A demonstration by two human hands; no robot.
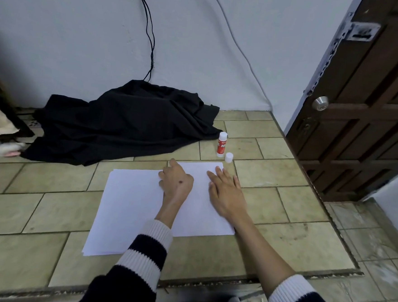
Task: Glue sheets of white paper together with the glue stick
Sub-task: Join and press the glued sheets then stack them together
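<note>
Both hands flat on paper; glue stick label perhaps unreadable.

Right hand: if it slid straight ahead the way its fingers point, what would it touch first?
Probably the small white cap standing just past the white paper sheet's far edge; the right hand points roughly there. The red-and-white glue stick stands slightly beyond.

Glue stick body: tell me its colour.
The glue stick is red with white lettering and white ends, standing upright; the head view shows it.
</note>
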